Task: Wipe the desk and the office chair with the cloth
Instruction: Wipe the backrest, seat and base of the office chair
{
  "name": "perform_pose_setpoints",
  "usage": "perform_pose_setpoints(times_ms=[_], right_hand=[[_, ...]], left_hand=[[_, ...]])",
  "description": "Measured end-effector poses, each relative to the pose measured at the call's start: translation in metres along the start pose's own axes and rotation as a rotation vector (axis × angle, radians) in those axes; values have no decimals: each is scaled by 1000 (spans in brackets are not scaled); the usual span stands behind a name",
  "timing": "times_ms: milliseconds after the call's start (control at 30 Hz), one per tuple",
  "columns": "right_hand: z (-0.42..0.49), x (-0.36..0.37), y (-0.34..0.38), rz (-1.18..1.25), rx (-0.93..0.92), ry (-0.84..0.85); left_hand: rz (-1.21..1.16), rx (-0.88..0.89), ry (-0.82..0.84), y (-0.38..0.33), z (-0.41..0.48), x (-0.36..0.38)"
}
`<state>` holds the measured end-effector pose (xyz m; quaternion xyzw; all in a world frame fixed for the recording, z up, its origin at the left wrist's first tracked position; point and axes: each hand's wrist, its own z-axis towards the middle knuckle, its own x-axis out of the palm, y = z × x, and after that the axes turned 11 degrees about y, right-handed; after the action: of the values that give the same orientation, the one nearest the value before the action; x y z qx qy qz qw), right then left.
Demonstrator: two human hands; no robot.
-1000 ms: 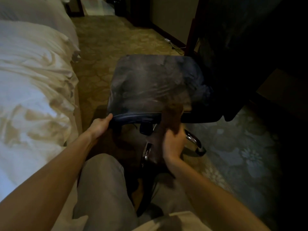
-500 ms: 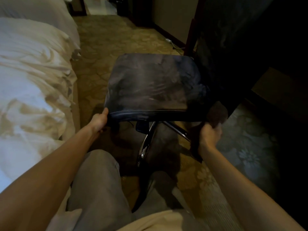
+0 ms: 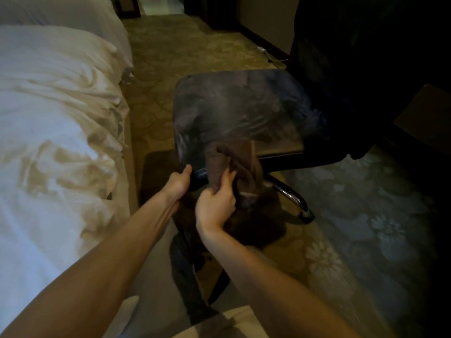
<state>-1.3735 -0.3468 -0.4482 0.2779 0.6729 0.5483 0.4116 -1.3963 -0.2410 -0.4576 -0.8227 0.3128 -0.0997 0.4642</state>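
1. the cloth [image 3: 234, 164] looks soft, light and floppy. it lies bunched over the front edge of the chair [image 3: 239, 111] and is best held as a wad.
2. the right hand [image 3: 214, 203] grips the cloth's lower folds. the left hand [image 3: 178, 184] grips the seat's front left corner.
3. the chair probably swivels and rolls, and its seat looks slick, so it needs steadying.
4. count: one cloth, one chair, two hands, one bed [image 3: 48, 118]. the desk is too dark to make out.

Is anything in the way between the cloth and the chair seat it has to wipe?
Nothing visible is. The right hand holds the cloth, which lies over the front edge of the seat. The left hand grips that edge just left of it. Nothing lies on the seat beyond.
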Motion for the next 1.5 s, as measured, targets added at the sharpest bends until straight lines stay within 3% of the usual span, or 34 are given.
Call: perform_pose_setpoints(times_ms=[133, 267, 333, 433, 600, 700, 833, 1000, 1100, 1167, 1267, 1367, 1500], right_hand=[[-10, -17, -4, 184, 23, 80], [23, -76, -1, 512, 87, -236], [38, -109, -4, 553, 44, -379], [55, -141, -17, 501, 14, -427], [80, -141, -19, 313, -39, -274], [79, -105, -14, 177, 73, -146], [33, -45, -15, 28, 80, -78], [-37, 5, -15, 24, -57, 15], [-58, 15, -26, -43, -139, 209], [-53, 12, -26, 45, -47, 384], [-38, -4, -15, 236, 67, 305], [-38, -25, -3, 361, 28, 237], [-14, -54, 27, 559, -71, -5]], left_hand=[[-21, -1, 63, 0, -7, -6], [10, -18, 76, 0, -10, -16], [-69, -45, 121, -1, -9, -18], [-217, -57, 226, 0, -9, -17], [-272, -72, 295, -1, -13, -19], [-278, -101, 364, 2, -16, -21], [-287, -78, 419, 8, -20, -18], [-387, 4, 434, 8, -30, -15], [-523, 19, 422, 14, -35, -23], [-597, 6, 416, 19, -37, -32], [-584, -27, 481, 17, -39, -41], [-461, -71, 531, 4, -41, -34], [-466, -103, 436, -5, -39, -23]])
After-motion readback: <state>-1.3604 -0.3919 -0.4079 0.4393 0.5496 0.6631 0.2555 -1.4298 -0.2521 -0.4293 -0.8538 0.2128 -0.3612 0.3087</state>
